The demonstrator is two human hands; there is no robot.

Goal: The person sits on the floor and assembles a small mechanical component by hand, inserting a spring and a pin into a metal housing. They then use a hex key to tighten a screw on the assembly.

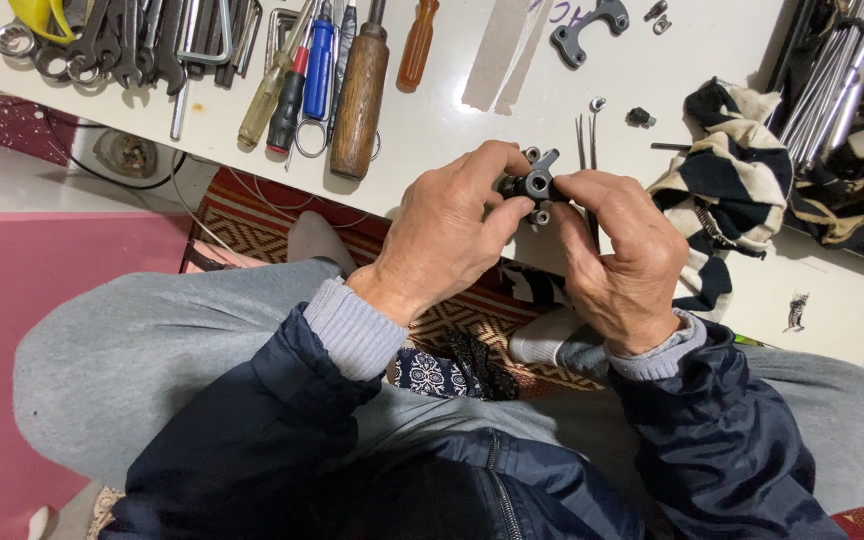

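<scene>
2 hands, left hand (447, 235) and right hand (624, 255), pinch 1 small black metal fitting (534, 184) between their fingers above the desk (452, 120) edge, long axis left-right, equally near both.

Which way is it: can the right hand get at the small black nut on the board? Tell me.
Probably yes: the small black nut lies bare just beyond the right hand, nothing between, though that hand now grips the black metal part.

1 head-worn camera looks steeply down from close above the person's lap, facing forward over both forearms to the near edge of the white counter (452, 120).
</scene>
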